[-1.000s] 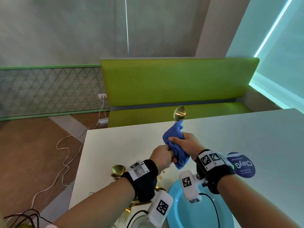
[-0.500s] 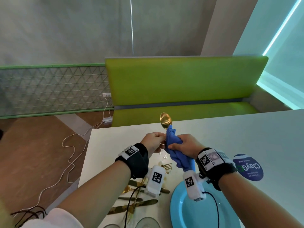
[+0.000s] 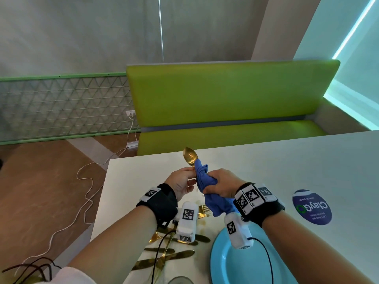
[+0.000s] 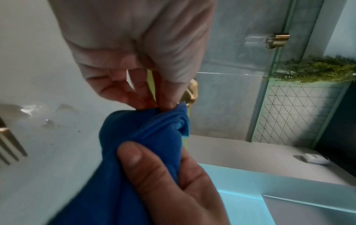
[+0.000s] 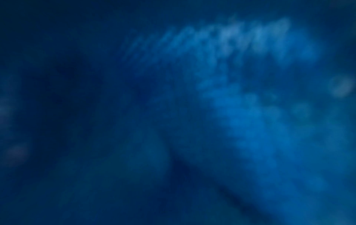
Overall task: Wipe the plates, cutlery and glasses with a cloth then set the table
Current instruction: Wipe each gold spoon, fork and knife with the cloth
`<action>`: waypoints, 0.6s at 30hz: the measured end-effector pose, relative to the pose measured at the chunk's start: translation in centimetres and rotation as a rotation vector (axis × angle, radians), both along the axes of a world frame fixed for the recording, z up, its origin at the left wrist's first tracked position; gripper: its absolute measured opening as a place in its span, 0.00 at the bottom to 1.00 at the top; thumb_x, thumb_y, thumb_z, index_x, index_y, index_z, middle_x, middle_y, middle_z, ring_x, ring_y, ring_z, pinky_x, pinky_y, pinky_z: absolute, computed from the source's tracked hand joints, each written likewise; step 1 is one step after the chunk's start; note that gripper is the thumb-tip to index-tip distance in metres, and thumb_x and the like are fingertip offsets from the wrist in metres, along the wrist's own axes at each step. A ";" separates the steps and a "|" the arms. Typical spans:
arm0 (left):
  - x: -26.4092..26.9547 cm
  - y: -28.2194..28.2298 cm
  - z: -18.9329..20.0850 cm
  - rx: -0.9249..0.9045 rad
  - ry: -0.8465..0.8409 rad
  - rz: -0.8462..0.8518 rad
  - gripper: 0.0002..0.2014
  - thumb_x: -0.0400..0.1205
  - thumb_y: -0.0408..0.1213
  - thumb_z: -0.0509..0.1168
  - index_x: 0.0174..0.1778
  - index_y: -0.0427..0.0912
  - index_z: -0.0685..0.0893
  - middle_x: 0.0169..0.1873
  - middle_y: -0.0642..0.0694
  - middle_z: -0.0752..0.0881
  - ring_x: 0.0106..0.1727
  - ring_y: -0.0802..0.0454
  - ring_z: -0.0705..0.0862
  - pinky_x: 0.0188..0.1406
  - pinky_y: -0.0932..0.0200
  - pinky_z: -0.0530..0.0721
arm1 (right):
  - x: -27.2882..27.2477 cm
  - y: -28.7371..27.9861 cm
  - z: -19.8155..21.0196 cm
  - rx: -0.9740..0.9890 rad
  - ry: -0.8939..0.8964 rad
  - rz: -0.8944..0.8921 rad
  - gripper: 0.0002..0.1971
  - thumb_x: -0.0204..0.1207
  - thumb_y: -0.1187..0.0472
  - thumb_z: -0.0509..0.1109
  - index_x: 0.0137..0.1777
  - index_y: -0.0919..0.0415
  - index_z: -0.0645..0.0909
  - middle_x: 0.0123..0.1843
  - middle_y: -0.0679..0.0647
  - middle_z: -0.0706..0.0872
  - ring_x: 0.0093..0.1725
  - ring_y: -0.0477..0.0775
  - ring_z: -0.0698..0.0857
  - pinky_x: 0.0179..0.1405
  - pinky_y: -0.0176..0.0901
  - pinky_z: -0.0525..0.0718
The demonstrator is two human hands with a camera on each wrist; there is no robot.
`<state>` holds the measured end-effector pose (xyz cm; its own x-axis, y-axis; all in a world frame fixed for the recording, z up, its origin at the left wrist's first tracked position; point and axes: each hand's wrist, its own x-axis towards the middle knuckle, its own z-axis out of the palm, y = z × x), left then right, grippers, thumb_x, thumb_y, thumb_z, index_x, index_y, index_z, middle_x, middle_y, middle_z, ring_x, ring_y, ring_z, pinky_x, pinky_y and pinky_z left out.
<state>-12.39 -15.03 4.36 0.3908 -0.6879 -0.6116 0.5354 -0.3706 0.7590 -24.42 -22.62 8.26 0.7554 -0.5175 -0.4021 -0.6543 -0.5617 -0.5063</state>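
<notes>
Spoon (image 3: 190,156): upright, handle wrapped in blue cloth (image 3: 207,189).
Left hand (image 3: 181,184) grip: pinching spoon.
Right hand (image 3: 222,184) grip: clenched round cloth.

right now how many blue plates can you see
1: the blue plate lies on the white table at the near edge, under the right wrist, partly cut off by the frame. Others may lie out of view.

Right wrist view: frame filled edge to edge by blue cloth (image 5: 240,115), badly out of focus. Lighter blue band runs from upper middle down toward lower right; short pale streaks along its upper part, possibly fabric weave, cannot confirm. Left side and lower centre much darker, near navy. A dark diagonal crease crosses the lower centre. Faint pale smudges at far right and far left edges, unidentifiable.
</notes>
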 end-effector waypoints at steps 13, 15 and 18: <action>-0.3 -2.1 -0.6 -0.011 0.137 0.404 0.05 0.78 0.29 0.67 0.37 0.39 0.82 0.34 0.44 0.85 0.34 0.53 0.83 0.34 0.63 0.83 | 1.7 0.0 -1.9 -0.005 -0.087 -0.176 0.16 0.70 0.54 0.73 0.53 0.64 0.81 0.48 0.58 0.85 0.43 0.54 0.78 0.42 0.39 0.73; -0.2 -2.1 -0.4 -0.022 0.151 0.422 0.05 0.78 0.27 0.68 0.37 0.38 0.82 0.34 0.42 0.85 0.33 0.51 0.84 0.32 0.61 0.86 | 1.8 0.1 -2.2 -0.016 -0.108 -0.215 0.15 0.69 0.55 0.73 0.51 0.63 0.81 0.43 0.55 0.82 0.42 0.53 0.77 0.35 0.38 0.73; 0.1 -2.2 -0.2 -0.024 0.121 0.409 0.05 0.77 0.25 0.68 0.36 0.36 0.82 0.26 0.43 0.87 0.26 0.52 0.87 0.20 0.67 0.85 | 1.8 0.3 -2.4 -0.032 -0.167 -0.306 0.12 0.70 0.57 0.73 0.50 0.62 0.80 0.42 0.55 0.82 0.40 0.53 0.77 0.28 0.33 0.69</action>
